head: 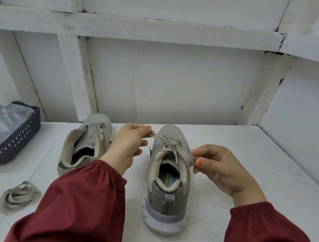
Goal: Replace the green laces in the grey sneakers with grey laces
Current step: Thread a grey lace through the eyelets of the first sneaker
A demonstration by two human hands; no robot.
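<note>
Two sneakers point(86, 143) point(169, 176), one basket point(0, 138), two hands point(128, 143) point(223, 170).

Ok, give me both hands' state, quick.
Left hand: closed, pinching one end of the grey lace on the right sneaker.
Right hand: closed, pinching the other end.

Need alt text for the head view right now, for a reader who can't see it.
Both hands, left and right, pinch the ends of a grey lace threaded through the right grey sneaker. The left grey sneaker stands unlaced; a bundled grey lace lies near a dark plastic basket.
</note>
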